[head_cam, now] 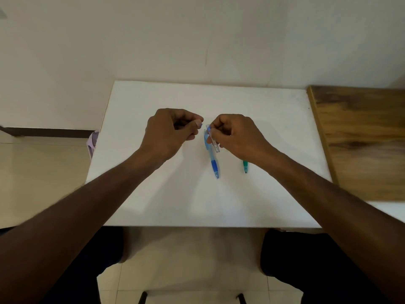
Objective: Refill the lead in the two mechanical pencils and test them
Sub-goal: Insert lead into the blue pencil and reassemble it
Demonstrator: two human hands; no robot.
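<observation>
A blue mechanical pencil [213,163] lies on the white table [197,200], its tip pointing toward me. To its right lies a green mechanical pencil [245,166], mostly hidden under my right wrist. My right hand [236,134] pinches a small clear lead case [213,139] above the blue pencil, the case tilted with its top toward my left hand. My left hand [171,130] hovers just left of the case, fingers curled, thumb and forefinger pinching something tiny and bluish at the fingertips; I cannot tell what it is.
A wooden board [361,139] adjoins the table on the right. A small lilac object [94,141] shows past the table's left edge. The wall stands behind the table, and tiled floor and my knees are below its front edge.
</observation>
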